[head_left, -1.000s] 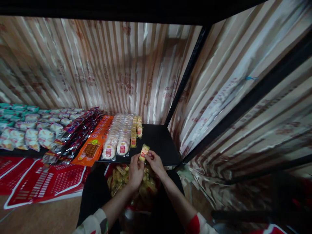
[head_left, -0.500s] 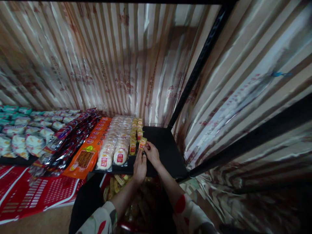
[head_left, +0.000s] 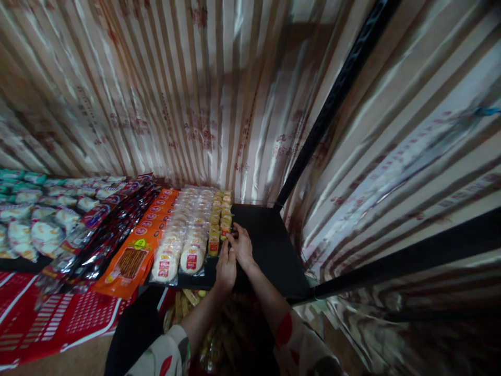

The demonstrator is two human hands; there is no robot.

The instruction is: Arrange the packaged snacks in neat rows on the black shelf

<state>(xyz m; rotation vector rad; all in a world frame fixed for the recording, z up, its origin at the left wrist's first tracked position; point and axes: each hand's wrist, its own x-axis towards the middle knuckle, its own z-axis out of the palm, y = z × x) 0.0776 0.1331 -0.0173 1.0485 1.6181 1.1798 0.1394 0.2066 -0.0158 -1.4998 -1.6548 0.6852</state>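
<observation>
Small yellow snack packets with red labels stand in two narrow rows on a black shelf (head_left: 270, 245). At the front of the right-hand row is one such packet (head_left: 225, 231). My left hand (head_left: 226, 269) is just below it, fingers stretched out and pointing up towards its lower edge. On its right side my right hand (head_left: 242, 248) has the thumb and forefinger apart, close against the packet. Whether the fingertips still touch it is hard to tell. The nearest packet of the left-hand row (head_left: 213, 243) lies beside them.
Left of the rows lie round white crackers in clear wrap (head_left: 191, 258), an orange bag of stick snacks (head_left: 131, 261), dark shiny packs (head_left: 105, 235) and white packets (head_left: 47, 237). A red basket (head_left: 78, 318) sits below left. A black upright post (head_left: 313, 151) rises behind the shelf.
The yellow packet, held between my hands in front of the right-hand row, now sits at that row's front end. My right hand's fingers have spread from their pinch. The view has shifted slightly.
</observation>
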